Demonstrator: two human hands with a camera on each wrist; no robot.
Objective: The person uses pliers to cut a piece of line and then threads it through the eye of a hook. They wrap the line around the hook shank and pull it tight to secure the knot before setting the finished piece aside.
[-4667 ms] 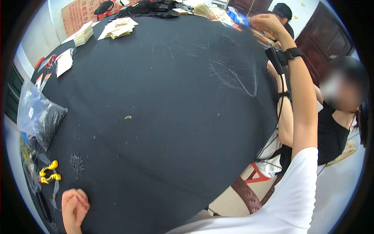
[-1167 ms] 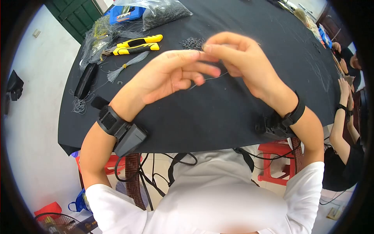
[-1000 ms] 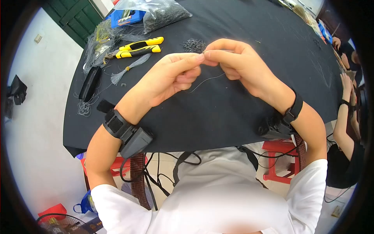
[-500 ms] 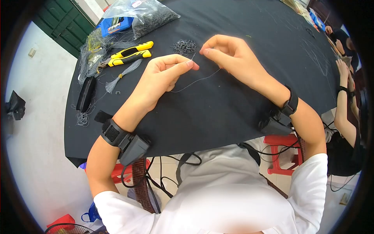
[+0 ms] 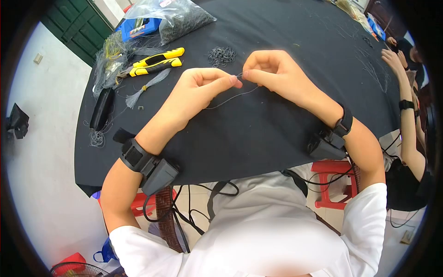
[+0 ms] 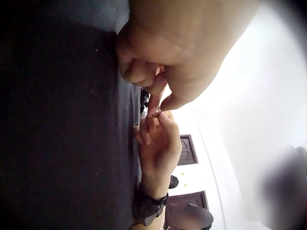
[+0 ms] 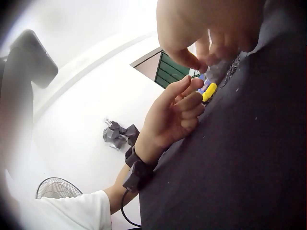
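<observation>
In the head view, my left hand and right hand meet over the black cloth, thumbs and forefingers pinching a thin grey line. A short bit of it spans the small gap between the fingertips. Its longer part sags in a curve below both hands. The left wrist view has the right hand facing the left fingertips, a tiny shiny spot between them. From the right wrist, the left hand shows its thumb against its forefinger. Just beyond the fingertips lies a pile of small dark grey wiry pieces.
Yellow-black pliers, a tied grey line bundle and a black cylindrical object lie left. Behind them are tangled line, a blue box and a clear bag. Another person's arm is at right.
Earliest, my right arm reached far right while my left hand lay near the pliers. Then both hands met at the line, parted slightly half a second ago, and are now closer together again.
</observation>
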